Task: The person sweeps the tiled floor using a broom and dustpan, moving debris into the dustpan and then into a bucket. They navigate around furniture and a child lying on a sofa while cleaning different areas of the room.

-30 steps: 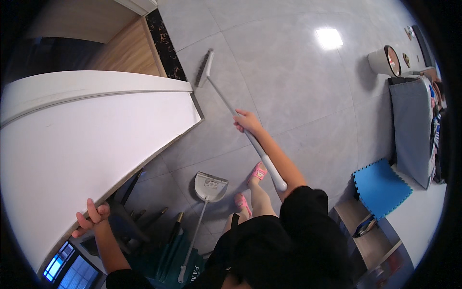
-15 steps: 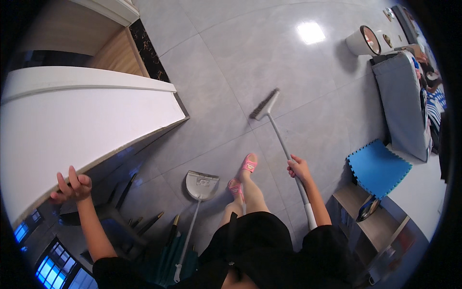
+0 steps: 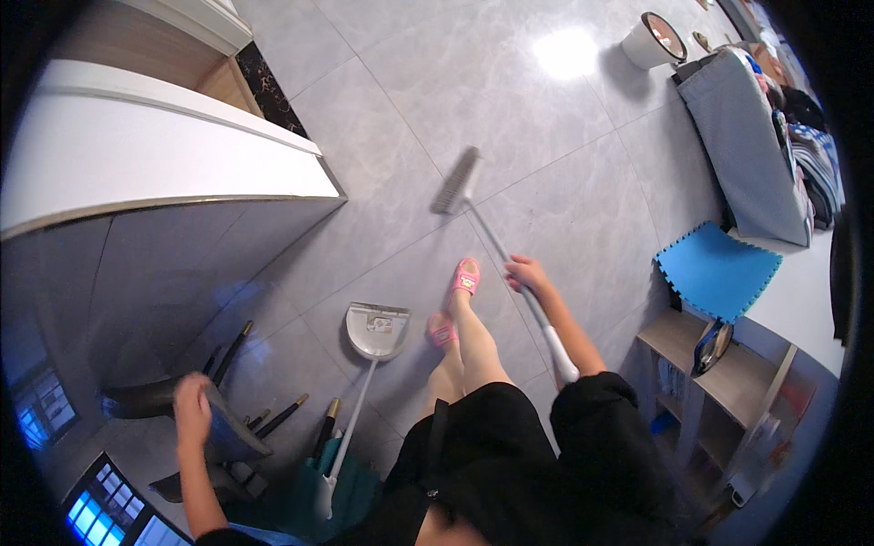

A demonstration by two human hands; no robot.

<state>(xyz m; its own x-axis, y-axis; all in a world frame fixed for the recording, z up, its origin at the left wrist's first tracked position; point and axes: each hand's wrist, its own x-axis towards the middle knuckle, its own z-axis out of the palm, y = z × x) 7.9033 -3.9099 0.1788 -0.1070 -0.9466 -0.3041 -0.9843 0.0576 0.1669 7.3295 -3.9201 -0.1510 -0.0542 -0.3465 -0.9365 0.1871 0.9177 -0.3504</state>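
Note:
My right hand (image 3: 528, 272) is wrapped around the grey handle of a broom (image 3: 493, 233). The thick white end of that handle lies along my right forearm. Dark bristles on the broom's head touch or hover just over the tiled floor, blurred by motion. My left hand (image 3: 192, 408) is raised in front of a dark chair (image 3: 232, 428), away from the wall edge; its fingers are blurred and I see nothing held in them. A pale long-handled dustpan (image 3: 377, 329) sits on the floor left of my feet, which wear pink slippers (image 3: 466, 275).
A white half wall (image 3: 164, 150) juts in from the left. Furniture legs with gold tips (image 3: 330, 420) stand beside the dustpan's handle. To the right are a white bin (image 3: 648, 45), a grey fabric box (image 3: 742, 150) of clothes, a blue foam mat (image 3: 717, 268) and a wooden shelf (image 3: 701, 382).
My left hand has come off the wall's edge and moved right and lower. The broom, with my right hand on it, has swung to the left. The view has shifted.

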